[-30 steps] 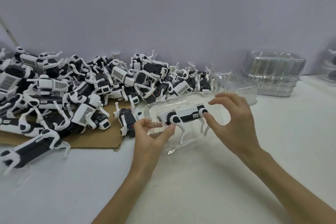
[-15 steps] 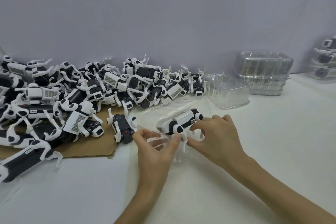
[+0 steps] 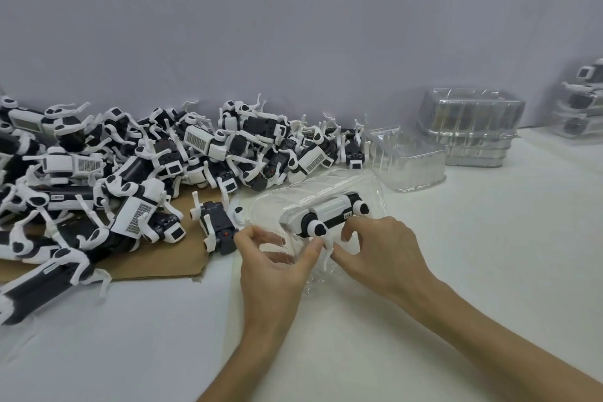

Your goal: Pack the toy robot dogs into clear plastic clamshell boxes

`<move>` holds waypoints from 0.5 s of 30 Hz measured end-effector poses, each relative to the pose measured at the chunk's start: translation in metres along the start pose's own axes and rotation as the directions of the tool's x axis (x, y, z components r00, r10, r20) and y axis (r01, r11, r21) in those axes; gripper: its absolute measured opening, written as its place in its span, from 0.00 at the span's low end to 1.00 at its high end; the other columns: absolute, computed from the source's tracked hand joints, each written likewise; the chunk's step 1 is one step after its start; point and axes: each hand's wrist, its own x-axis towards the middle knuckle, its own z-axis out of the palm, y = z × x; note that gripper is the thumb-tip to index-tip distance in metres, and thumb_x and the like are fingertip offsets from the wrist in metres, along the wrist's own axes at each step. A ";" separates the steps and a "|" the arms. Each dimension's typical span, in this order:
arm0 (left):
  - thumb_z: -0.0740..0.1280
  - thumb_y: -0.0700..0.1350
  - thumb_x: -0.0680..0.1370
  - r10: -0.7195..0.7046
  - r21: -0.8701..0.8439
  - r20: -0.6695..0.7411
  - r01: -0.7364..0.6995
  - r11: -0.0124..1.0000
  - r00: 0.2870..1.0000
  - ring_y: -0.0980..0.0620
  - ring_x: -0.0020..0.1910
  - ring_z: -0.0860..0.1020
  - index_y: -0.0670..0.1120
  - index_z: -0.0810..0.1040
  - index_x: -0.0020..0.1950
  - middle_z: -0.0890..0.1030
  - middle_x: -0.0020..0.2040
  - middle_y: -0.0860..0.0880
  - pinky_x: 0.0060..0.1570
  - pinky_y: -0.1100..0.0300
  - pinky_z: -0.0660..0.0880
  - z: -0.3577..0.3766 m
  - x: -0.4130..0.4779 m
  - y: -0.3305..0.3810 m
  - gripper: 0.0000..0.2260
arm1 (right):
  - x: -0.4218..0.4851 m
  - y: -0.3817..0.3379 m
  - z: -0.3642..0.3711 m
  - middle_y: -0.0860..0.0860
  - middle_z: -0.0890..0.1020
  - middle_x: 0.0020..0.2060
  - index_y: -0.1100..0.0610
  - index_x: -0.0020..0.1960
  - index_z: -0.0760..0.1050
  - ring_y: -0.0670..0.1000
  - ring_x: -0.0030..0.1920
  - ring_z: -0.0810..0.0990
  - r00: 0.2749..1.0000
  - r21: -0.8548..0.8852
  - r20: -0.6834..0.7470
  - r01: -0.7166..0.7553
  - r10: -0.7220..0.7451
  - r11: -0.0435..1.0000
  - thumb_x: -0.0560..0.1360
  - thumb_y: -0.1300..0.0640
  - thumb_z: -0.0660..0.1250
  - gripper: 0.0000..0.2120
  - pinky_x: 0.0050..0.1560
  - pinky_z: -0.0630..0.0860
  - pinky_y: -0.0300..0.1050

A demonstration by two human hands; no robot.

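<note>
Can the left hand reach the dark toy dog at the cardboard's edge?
Probably yes: the dark toy dog lies right beside the left hand, nothing between, though it must first release the clamshell box.

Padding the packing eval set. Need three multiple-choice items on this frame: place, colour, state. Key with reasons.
1. The stack of empty boxes, relative to the dog pile: A left of it; B right of it; C on top of it.
2. The sheet under the pile: A brown; B blue; C green.
3. Grip of the left hand: A lies flat; B pinches the clear box holding a toy dog; C lifts a dog off the pile.
Key: 1 B, it stands past the pile's right end; 2 A, bare brown edge shows; 3 B, thumb and finger close on plastic.
</note>
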 end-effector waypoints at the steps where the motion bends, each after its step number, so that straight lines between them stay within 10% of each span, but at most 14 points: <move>1: 0.76 0.68 0.58 0.001 0.007 -0.004 -0.001 1.000 1.000 0.57 0.34 0.78 0.60 0.64 0.49 0.74 0.47 0.61 0.34 0.53 0.77 0.000 0.000 0.000 0.30 | 0.000 0.001 0.000 0.47 0.76 0.25 0.49 0.42 0.79 0.52 0.31 0.77 1.000 0.020 -0.003 -0.001 0.001 1.000 0.70 0.36 0.70 0.16 0.35 0.68 0.43; 7: 0.73 0.69 0.60 -0.002 0.043 0.017 0.001 0.999 1.000 0.57 0.37 0.80 0.63 0.64 0.53 0.75 0.49 0.62 0.38 0.48 0.79 0.000 0.002 0.001 0.29 | 0.004 0.005 -0.004 0.43 0.72 0.21 0.47 0.39 0.81 0.45 0.27 0.72 0.999 0.100 -0.053 0.008 -0.003 0.995 0.68 0.34 0.67 0.17 0.32 0.65 0.41; 11: 0.73 0.69 0.63 -0.113 -0.044 0.069 0.116 0.992 0.991 0.50 0.38 0.83 0.56 0.64 0.64 0.78 0.55 0.54 0.38 0.52 0.81 -0.005 0.010 0.001 0.36 | 0.010 0.013 -0.012 0.42 0.70 0.22 0.50 0.39 0.82 0.46 0.25 0.69 0.983 0.279 -0.148 0.149 -0.111 0.949 0.74 0.52 0.71 0.06 0.31 0.64 0.39; 15: 0.72 0.68 0.65 -0.316 -0.157 0.150 0.338 0.928 0.937 0.51 0.43 0.85 0.58 0.70 0.61 0.78 0.60 0.51 0.45 0.49 0.84 -0.014 0.022 -0.001 0.29 | 0.019 0.020 -0.023 0.46 0.80 0.39 0.54 0.48 0.85 0.45 0.39 0.76 0.927 0.273 -0.354 0.226 -0.121 0.935 0.74 0.59 0.71 0.05 0.43 0.71 0.35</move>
